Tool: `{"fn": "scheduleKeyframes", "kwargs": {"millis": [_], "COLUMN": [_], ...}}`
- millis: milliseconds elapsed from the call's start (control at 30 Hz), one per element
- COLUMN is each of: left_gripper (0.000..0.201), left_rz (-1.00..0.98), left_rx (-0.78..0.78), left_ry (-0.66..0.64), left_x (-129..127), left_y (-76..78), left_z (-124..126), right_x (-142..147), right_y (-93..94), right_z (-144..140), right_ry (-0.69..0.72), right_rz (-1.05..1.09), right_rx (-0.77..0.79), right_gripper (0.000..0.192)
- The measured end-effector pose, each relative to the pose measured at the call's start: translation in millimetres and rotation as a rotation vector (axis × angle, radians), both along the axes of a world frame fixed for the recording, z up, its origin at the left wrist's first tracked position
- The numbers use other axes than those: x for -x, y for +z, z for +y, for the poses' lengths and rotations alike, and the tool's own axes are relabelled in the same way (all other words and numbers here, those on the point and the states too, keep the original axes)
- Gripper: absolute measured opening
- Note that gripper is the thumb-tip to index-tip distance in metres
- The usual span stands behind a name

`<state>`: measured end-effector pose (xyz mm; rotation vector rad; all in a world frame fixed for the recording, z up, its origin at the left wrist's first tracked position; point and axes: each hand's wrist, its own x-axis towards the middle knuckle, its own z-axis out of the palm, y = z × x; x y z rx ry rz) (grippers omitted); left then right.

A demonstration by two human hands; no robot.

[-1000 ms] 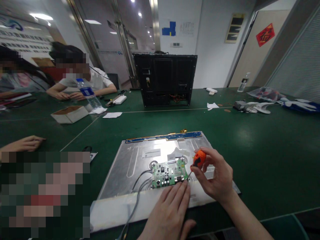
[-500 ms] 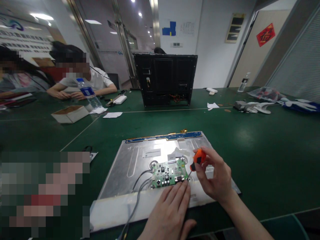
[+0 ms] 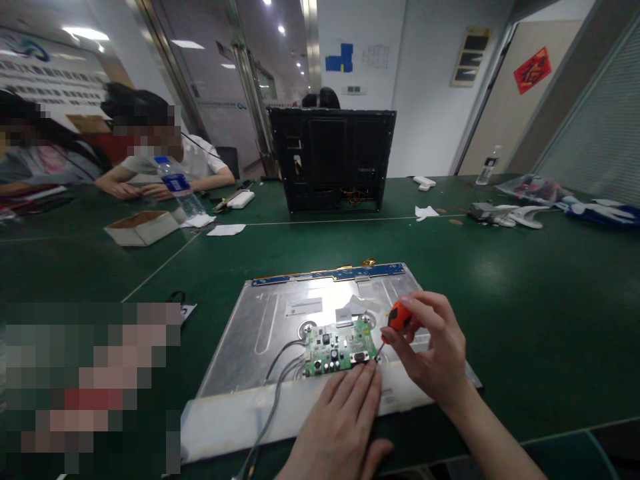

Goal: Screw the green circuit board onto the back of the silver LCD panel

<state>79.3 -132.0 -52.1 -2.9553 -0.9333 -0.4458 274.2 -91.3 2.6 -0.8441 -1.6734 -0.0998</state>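
Gripping orange-and-black screwdriver (image 3: 399, 317), bare right hand (image 3: 436, 350) is pointing tip at near right corner of green rectangular circuit board (image 3: 340, 343) on silver metal panel (image 3: 240, 333); bare left hand (image 3: 345, 410) is resting flat, fingers extended, by board's edge. Apparently screw-turning; next move seemingly calling for firmly seated tip.

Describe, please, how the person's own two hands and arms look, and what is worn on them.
The left hand and right hand are both bare, without gloves; I see no rings. The right forearm is uncovered, with no sleeve, watch or bracelet visible. Little beyond the left hand is in view.
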Motion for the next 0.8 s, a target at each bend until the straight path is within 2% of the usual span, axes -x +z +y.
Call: {"fn": "scheduleKeyframes", "kwargs": {"millis": [200,467,800], "left_gripper": [0.061,0.062,0.063], "left_rz": [0.037,-0.003,0.007], "left_rx": [-0.010,-0.016,-0.017], "left_ry": [-0.004,-0.007,0.000], "left_x": [-1.7,-0.2,-0.9], "left_y": [2.4,0.2,-0.5], "left_z": [0.6,-0.2,0.2], "right_x": [0.0,-0.1,-1.7], "right_y": [-1.6,-6.4,-3.1], "right_z": [-1.6,-0.1,0.4], "right_ry": [0.021,0.079,0.027], "right_rz": [-0.014,0.071,-0.046], "right_rx": [0.063,0.062,0.026], "right_gripper": [0.053,0.053,0.051]}}
